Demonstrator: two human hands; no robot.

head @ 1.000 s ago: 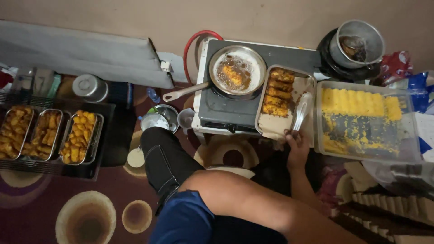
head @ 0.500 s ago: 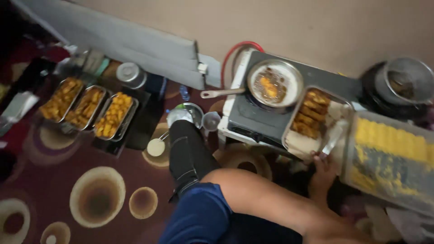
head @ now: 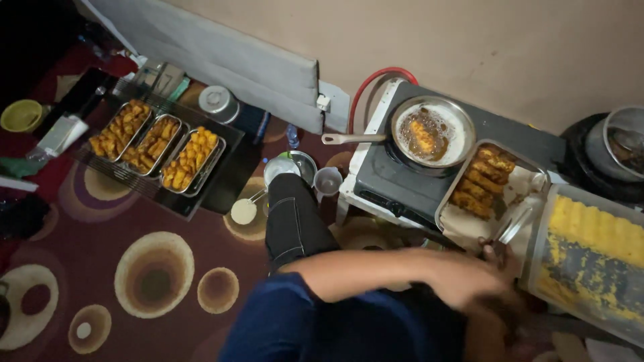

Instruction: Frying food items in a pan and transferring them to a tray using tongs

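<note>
Metal tongs: long axis diagonal, tips toward tray.
Right hand: clasps tongs' lower end.
Left hand: blurred, grip unclear.

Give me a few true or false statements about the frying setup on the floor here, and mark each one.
1. A frying pan with food in it sits on the stove. True.
2. Three metal trays of fried pieces lie on the left. True.
3. The tray beside the pan is empty. False: it holds browned rolls.
4. The pan's handle points right. False: it points left.
5. One hand reaches toward tongs at the tray's edge. True.
</note>
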